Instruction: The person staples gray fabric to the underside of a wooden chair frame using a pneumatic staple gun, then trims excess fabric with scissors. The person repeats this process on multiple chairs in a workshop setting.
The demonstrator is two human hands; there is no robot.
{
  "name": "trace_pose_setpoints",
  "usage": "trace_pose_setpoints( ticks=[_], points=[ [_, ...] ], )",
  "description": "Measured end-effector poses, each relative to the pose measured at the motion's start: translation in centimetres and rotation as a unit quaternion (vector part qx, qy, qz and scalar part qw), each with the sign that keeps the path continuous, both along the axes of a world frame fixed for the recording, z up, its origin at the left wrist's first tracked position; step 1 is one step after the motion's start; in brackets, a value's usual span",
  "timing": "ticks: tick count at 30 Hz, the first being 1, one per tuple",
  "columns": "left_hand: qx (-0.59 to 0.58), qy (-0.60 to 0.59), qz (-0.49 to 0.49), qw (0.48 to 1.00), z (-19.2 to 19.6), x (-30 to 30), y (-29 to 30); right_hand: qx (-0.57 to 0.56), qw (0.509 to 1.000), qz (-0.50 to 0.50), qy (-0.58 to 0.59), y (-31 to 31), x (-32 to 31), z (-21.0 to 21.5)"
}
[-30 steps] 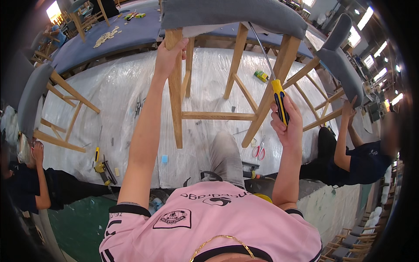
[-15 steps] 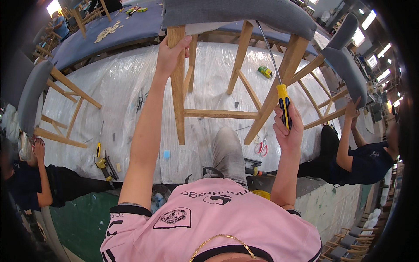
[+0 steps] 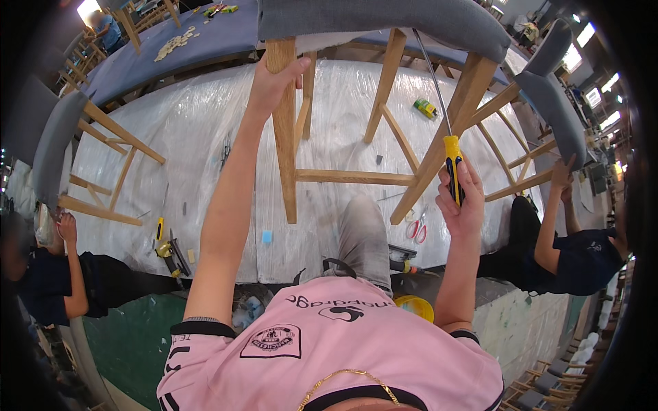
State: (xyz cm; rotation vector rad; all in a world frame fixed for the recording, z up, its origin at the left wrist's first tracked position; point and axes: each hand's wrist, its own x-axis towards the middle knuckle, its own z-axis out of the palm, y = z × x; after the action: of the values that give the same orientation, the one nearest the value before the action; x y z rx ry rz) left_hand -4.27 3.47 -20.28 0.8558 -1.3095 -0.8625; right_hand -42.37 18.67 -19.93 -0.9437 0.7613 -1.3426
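Observation:
In front of me, a chair with wooden legs and a grey upholstered seat (image 3: 384,22) stands raised in view. My left hand (image 3: 274,85) is closed round the top of its left front leg (image 3: 284,151), just under the seat. A long screwdriver (image 3: 452,161) with a yellow and black handle is gripped in my right hand (image 3: 463,202), beside the right leg (image 3: 439,147). Its thin shaft points up to the seat's underside, where the tip meets the seat edge; the exact contact cannot be made out. A wooden crossbar (image 3: 353,177) joins the legs.
Plastic film (image 3: 205,137) covers the work surface. On it lie red-handled scissors (image 3: 416,229), a green and yellow packet (image 3: 425,108), a blue block (image 3: 266,236), another screwdriver (image 3: 160,229) and a nail gun (image 3: 166,253). Co-workers handle a chair at left (image 3: 55,151) and one at right (image 3: 555,113).
The view has shifted slightly, so most things sit a little to the right. Both hands keep their grip, and the screwdriver stays at the seat's underside.

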Motion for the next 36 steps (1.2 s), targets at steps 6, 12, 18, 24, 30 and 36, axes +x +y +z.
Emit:
trace_pose_setpoints(
  ticks=[6,12,18,24,30,36],
  points=[
    [0.014,0.001,0.012,1.0,0.1,0.3,-2.0,-0.257,0.804,-0.178,0.506,-2.7,-2.6,5.5],
    [0.005,-0.014,0.006,1.0,0.7,0.1,-2.9,-0.109,0.893,-0.126,0.417,-3.5,-2.8,8.2],
    [0.0,-0.015,0.015,1.0,0.8,0.5,-3.1,-0.275,0.707,-0.195,0.621,-4.4,-2.5,12.3],
    [-0.01,0.016,0.002,1.0,1.0,-0.1,-3.3,-0.269,0.704,-0.176,0.633,-4.5,-2.9,14.2],
    [-0.005,-0.006,0.023,1.0,0.7,0.2,-4.1,-0.428,0.456,-0.135,0.769,-5.6,-2.8,20.3],
    [-0.011,-0.002,0.024,1.0,1.0,0.3,-3.6,-0.45,0.345,-0.157,0.809,-6.8,-3.8,21.6]
  ],
)
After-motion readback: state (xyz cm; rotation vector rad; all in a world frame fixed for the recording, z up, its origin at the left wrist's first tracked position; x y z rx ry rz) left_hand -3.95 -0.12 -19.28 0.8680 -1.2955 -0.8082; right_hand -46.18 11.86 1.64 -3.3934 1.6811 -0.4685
